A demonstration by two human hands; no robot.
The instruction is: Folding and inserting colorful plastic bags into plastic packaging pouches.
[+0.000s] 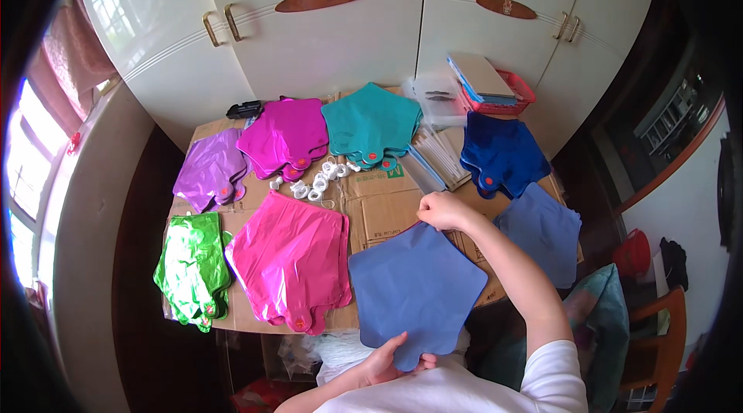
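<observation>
A dull blue, flat, star-like foil balloon [418, 285] hangs stretched between my two hands at the table's near edge. Up at its top corner, my right hand [445, 212] is closed in a pinch. My left hand [387, 363] grips the rounded tab at the bottom, thumb in front and fingers partly hidden behind. A stack of pink foil balloons [290, 262] lies just left of the held one. More dull blue foil balloons [542, 235] lie to the right, partly behind my right forearm.
Around the cardboard-covered table [379, 200] lie green [192, 266], lilac [209, 169], magenta [286, 134], teal [373, 123] and dark blue [503, 151] balloon stacks. White ribbon coils [317, 185] sit mid-table. A red basket [515, 95] is at the back; a wooden chair [665, 343] stands right.
</observation>
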